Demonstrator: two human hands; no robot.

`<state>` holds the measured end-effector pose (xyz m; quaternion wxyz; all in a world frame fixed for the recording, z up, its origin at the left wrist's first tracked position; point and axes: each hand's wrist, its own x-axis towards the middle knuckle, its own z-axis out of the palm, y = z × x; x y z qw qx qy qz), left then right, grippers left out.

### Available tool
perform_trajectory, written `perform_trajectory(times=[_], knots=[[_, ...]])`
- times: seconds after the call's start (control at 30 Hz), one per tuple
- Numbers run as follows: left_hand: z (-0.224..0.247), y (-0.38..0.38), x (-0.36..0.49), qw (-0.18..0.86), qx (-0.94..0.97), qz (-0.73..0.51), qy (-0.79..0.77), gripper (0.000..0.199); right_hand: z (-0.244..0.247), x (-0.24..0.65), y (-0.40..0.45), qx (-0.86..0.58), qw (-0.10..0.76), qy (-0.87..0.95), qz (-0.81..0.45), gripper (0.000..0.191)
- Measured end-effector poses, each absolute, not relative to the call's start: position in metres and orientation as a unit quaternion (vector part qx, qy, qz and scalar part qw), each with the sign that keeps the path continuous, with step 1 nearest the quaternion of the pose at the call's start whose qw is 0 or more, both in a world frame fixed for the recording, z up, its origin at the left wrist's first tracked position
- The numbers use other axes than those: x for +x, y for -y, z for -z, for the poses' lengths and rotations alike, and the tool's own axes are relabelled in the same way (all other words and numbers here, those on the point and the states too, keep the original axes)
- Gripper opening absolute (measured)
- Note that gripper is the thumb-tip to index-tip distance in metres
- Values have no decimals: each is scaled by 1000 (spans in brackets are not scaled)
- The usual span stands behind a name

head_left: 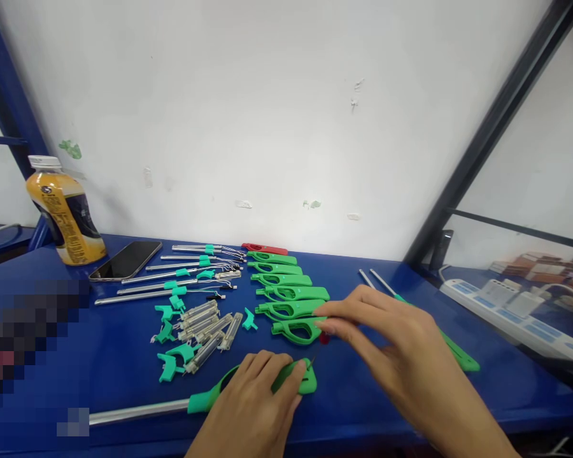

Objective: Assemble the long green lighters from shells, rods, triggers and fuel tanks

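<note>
My left hand is closed around a green lighter body lying at the table's front. A teal collar and a long metal tube extend from it to the left. Above the body's right end, my right hand pinches a small red piece with a thin, blurred shaft angled down toward the green end. Just behind, a column of green handle shells leads back to a red one. Clear fuel tanks and teal triggers lie left of them.
Metal tubes with wires lie at the back left, near a phone and a yellow drink bottle. More tubes and a green body are on the right, beside a white power strip.
</note>
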<state>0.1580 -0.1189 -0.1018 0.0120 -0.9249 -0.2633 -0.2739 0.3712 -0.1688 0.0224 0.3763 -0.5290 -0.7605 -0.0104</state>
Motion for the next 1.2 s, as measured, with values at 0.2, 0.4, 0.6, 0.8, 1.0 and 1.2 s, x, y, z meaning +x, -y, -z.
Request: perform_trajectory(times=[0.2,0.4,0.6,0.8,1.0,1.2], knots=[[102,119,159,3,-924,276,265,40,-16,378,170,-553,346,758,2,33],[102,119,160,1,-923,280,264,40,-18,378,168,-541,354,762,-18,27],[102,119,160,7,-923,279,264,39,-15,380,173,-550,343,762,-23,30],[101,119,159,6,-924,274,267,39,-18,374,172,-528,357,770,-33,23],[101,120,158,15,-922,281,265,40,-17,376,172,-543,353,762,-14,29],[99,120,159,7,-923,274,269,40,-18,375,169,-557,353,752,-17,25]])
